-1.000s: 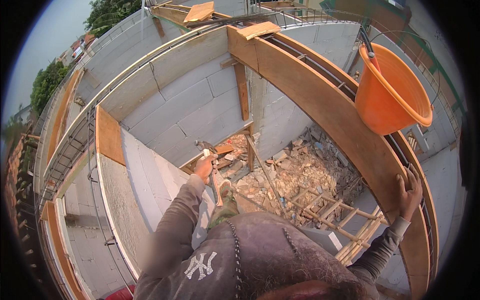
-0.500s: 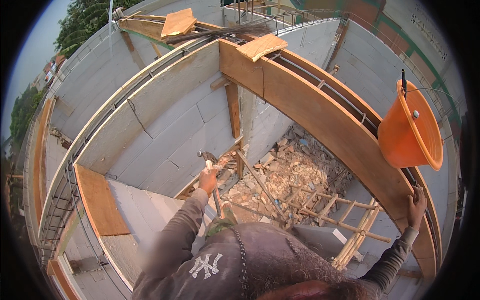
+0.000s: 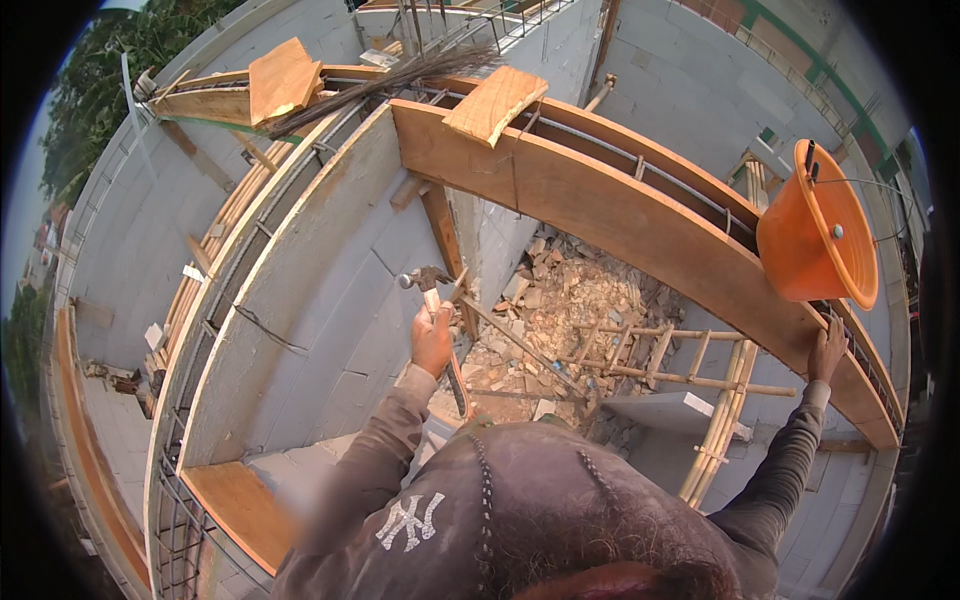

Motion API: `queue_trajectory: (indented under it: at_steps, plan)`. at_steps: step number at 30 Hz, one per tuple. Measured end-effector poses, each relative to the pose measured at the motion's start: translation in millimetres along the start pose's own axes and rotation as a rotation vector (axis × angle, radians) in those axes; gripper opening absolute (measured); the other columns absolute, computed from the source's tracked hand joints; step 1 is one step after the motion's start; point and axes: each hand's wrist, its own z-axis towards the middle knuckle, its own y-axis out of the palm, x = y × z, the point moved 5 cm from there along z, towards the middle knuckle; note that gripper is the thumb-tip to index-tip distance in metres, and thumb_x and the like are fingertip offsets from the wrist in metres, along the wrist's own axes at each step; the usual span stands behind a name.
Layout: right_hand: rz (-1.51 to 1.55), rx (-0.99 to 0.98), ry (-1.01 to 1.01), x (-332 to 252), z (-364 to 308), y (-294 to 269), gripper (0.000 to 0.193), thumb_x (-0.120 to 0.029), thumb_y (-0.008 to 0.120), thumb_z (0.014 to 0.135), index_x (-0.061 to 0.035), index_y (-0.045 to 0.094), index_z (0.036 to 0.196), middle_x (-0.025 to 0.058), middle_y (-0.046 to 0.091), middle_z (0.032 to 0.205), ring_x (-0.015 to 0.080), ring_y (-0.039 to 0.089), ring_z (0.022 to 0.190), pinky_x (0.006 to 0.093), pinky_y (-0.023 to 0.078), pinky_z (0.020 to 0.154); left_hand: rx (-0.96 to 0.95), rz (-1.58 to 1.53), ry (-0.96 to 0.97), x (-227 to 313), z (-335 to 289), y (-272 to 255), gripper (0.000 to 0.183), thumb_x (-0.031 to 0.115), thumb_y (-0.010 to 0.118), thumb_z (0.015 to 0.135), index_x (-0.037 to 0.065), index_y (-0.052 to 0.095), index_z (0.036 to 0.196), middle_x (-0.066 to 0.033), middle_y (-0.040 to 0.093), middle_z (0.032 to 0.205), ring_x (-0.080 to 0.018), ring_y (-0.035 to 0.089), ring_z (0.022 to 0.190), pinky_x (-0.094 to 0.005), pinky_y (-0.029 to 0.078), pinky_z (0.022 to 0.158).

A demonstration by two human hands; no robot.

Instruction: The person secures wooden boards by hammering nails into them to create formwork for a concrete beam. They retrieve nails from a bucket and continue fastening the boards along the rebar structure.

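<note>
Head view: the left hand is raised in front of the chest, its grip closed around the handle of a hammer, with the steel head pointing left and standing just above the fist. The hammer sits in mid-air over the drop, near the grey block wall on the left and the upright timber prop beyond it. I judge the hammer stiff and top-heavy, its weight at the far end; the hold is fairly close under the head, which gives control but little swing, and a hold lower on the handle would give more. A dusty handle could slip in a bare palm.

The right hand reaches far right and lies flat on the top edge of the curved wooden formwork board; its grip looks spread, resting rather than clasping. An orange bucket hangs tilted just above that hand.

Steel reinforcing bars run along behind the board's edge. Below, between wall and formwork, lie rubble and a bamboo ladder, well down from the hands. Open room for moving lies in the gap ahead; the wall on the left crowds the hammer's arc, and the drop underneath punishes any loose hold.
</note>
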Motion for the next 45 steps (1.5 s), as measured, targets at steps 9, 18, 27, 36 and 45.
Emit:
queue_trajectory:
  at_steps: [9,18,27,36,45]
  plan:
    - [-0.028,0.054,0.04,9.3,-0.1,12.0,0.046,-0.019,0.043,0.1,-0.0155,0.064,0.141,0.0112,0.05,0.162,0.038,0.034,0.158,0.0682,0.016,0.125,-0.067,-0.201,0.079,58.4,12.3,26.2,0.025,0.026,0.063,0.105,0.001,0.067,0.101,0.002,0.06,0.083,-0.0099,0.052,0.077,-0.0314,0.044,0.07]
    - [-0.118,0.21,0.013,9.8,-5.9,28.7,0.055,-0.02,0.044,0.099,-0.0152,0.056,0.152,0.0138,0.047,0.165,0.0429,0.033,0.157,0.0629,0.021,0.125,-0.195,-0.182,0.113,86.3,2.8,57.9,0.024,0.026,0.06,0.106,0.003,0.067,0.104,0.0022,0.063,0.093,-0.0083,0.055,0.086,-0.0278,0.045,0.077]
    - [-0.064,0.367,0.02,-5.2,-22.4,13.3,0.062,-0.019,0.055,0.097,0.0007,0.049,0.155,0.028,0.045,0.162,0.045,0.039,0.152,0.0549,0.029,0.126,-0.24,-0.307,0.126,122.9,14.3,58.3,0.024,0.026,0.061,0.107,0.004,0.064,0.098,0.0049,0.055,0.087,-0.0068,0.047,0.081,-0.0272,0.04,0.072]
    - [1.32,-0.181,0.357,-429.6,-118.0,-91.7,0.044,-0.019,0.068,0.104,0.0051,0.06,0.141,0.0148,0.066,0.129,0.0228,0.065,0.117,0.0381,0.051,0.104,-0.294,-0.423,0.215,176.4,42.5,45.5,0.025,0.026,0.059,0.11,0.004,0.062,0.099,0.0072,0.049,0.08,-0.0051,0.043,0.074,-0.0271,0.039,0.064]
    - [1.925,-0.817,0.291,-615.8,-145.0,-154.5,0.023,-0.022,0.068,0.106,-0.0031,0.059,0.113,0.0012,0.06,0.081,0.008,0.056,0.063,0.0235,0.046,0.057,-0.658,-0.029,0.6,226.1,32.9,65.2,0.045,0.04,0.068,0.102,-0.002,0.06,0.116,-0.0085,0.057,0.089,-0.0183,0.055,0.084,-0.0356,0.049,0.078]
